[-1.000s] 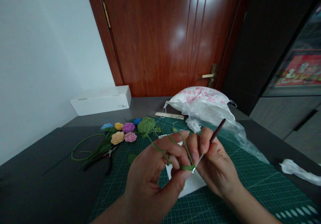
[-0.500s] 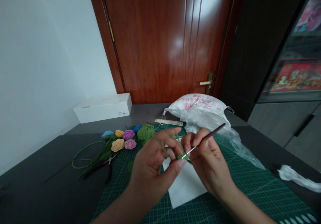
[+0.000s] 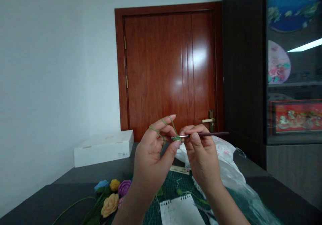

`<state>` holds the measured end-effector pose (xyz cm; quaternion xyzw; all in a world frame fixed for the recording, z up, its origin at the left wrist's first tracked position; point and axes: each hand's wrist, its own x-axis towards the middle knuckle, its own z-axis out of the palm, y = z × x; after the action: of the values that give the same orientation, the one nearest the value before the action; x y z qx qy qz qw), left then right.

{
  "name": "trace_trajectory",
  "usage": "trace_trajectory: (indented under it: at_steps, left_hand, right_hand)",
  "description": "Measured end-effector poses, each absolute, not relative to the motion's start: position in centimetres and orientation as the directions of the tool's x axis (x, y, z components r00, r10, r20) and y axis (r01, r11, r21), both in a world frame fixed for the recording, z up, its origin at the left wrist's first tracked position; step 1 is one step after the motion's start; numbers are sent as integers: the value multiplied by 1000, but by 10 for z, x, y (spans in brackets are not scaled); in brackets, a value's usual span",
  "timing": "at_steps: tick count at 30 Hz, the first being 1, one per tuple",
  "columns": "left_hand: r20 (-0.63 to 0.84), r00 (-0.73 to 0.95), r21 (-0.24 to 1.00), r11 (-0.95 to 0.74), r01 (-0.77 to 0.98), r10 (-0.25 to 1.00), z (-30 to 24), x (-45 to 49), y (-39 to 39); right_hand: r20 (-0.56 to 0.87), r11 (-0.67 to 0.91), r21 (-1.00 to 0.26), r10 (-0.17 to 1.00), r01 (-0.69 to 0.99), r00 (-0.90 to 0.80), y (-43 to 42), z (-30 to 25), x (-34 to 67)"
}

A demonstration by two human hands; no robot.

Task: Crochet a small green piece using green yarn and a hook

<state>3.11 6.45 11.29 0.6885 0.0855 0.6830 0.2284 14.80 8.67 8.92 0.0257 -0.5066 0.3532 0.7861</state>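
Crochet hook [image 3: 211,134] pinched pencil-style in right hand [image 3: 201,158], between thumb and fingers, dark handle pointing right, metal shaft pointing left. Hook tip sits in small green crocheted piece [image 3: 176,138], which left hand [image 3: 153,161] pinches between thumb and fingertips. Green yarn [image 3: 161,126] runs over the raised left index finger and down to that piece. Both hands are up in the air, well above bench [image 3: 62,198], just beside each other at mid-view, fingers curled, neither spread.

Below them, on the bench: green cutting mat [image 3: 171,188] with spiral notepad [image 3: 179,211] lying on it at the near edge, and a pale strip [image 3: 179,170] toward the far side. Crocheted roses at near left: peach [image 3: 110,205], purple [image 3: 124,188], yellow [image 3: 114,185], blue [image 3: 101,185]. Green wire stem [image 3: 72,203] curves left of them. Clear plastic bag [image 3: 226,171] lies at right, partly over the mat. White box [image 3: 103,148] sits at the far left of the bench.

Behind: reddish wooden door [image 3: 168,74] with metal lever handle [image 3: 207,120]. Dark glass-fronted cabinet [image 3: 293,84] at right, framed red picture [image 3: 297,117] inside.
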Motion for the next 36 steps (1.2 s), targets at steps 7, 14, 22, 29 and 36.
trace_trajectory:
  at_steps: [7, 14, 22, 29, 36]
  left_hand:
    - [918, 15, 391, -898, -203, 396, 108, 25, 89]
    - [922, 104, 387, -909, -155, 374, 99, 21, 120]
    - [909, 116, 417, -879, -232, 401, 104, 21, 130]
    - [904, 144, 427, -872, -240, 403, 101, 20, 128]
    - [880, 215, 467, -852, -236, 423, 100, 19, 121]
  right_hand:
    - [838, 802, -283, 473, -526, 271, 109, 90, 143]
    - [848, 704, -329, 514, -630, 132, 138, 81, 144]
    - [627, 318, -459, 777, -829, -49, 152, 81, 144]
    - [622, 219, -460, 771, -860, -136, 147, 84, 148]
    - [743, 304, -458, 647, -835, -172, 143, 86, 156]
